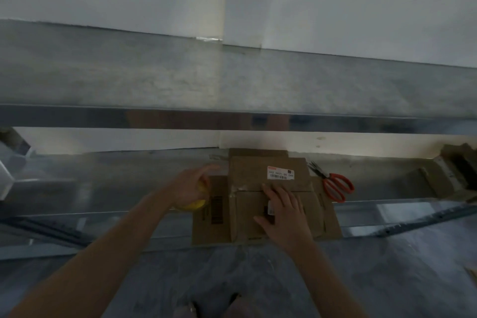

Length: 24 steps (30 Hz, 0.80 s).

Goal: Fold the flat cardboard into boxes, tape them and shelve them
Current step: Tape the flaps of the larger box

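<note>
- Hands first: the right hand lies flat, fingers straight and spread, pressing the near flap of the box. The left hand curls round a yellow tape roll, just beside the box's left side.
- Where the work sits: the box stands near the middle of the lower shelf, on top of a flat cardboard sheet whose near edge overhangs the shelf's front edge.
- The flaps look closed, and they meet at a seam running left to right under the right fingertips. No tape is plainly visible along it, so taping seems to be the step in hand.
- To do it well, press both flaps level so that the seam has no gap, then start the tape on the box's left wall and carry it across the seam.
- Move the pressing palm off the seam line as the tape comes over, then rub the strip down flat.
- Watch the sheet below: downward force near the shelf's front edge could tip it, so push toward the back.
- Red-handled scissors lie near the box's right side, within reach for cutting.
- A white label sits on the far flap, and the tape need not cover it.
- More cardboard rests at the shelf's right end.
- An upper shelf spans above.
</note>
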Motion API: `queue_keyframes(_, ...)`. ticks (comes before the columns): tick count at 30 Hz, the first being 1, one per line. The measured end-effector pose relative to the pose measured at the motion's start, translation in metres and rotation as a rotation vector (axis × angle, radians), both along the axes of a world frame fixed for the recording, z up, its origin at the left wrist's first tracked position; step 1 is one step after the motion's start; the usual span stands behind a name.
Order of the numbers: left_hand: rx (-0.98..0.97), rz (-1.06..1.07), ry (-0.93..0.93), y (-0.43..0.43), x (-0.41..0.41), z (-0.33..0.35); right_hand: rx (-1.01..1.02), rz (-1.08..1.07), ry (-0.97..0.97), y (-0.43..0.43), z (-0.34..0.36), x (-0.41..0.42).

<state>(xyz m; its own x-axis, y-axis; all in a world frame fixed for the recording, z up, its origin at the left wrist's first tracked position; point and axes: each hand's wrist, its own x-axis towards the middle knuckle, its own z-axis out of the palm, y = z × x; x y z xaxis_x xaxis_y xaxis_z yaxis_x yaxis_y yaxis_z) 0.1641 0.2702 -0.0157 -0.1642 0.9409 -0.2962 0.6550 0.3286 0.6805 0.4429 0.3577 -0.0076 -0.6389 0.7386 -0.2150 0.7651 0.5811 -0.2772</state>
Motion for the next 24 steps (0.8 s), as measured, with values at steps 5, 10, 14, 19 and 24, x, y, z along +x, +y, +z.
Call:
queue_keyframes(5,0.051,0.112,-0.095,-0.016,-0.003,0.003,-0.051,0.005,-0.053,0.004,0.007,-0.01)
queue_keyframes(10,0.104,0.264,-0.266,-0.033,0.011,0.009,-0.013,0.013,-0.037,-0.002,0.001,-0.007)
queue_keyframes(14,0.015,0.114,-0.155,-0.045,0.023,0.012,0.007,0.028,-0.031,-0.002,-0.001,-0.006)
queue_keyframes(19,-0.075,-0.043,-0.075,-0.038,0.05,0.013,0.017,0.039,-0.034,-0.003,0.0,-0.006)
queue_keyframes(24,-0.006,0.016,-0.027,-0.04,0.063,0.007,0.018,0.043,-0.042,0.0,-0.001,-0.007)
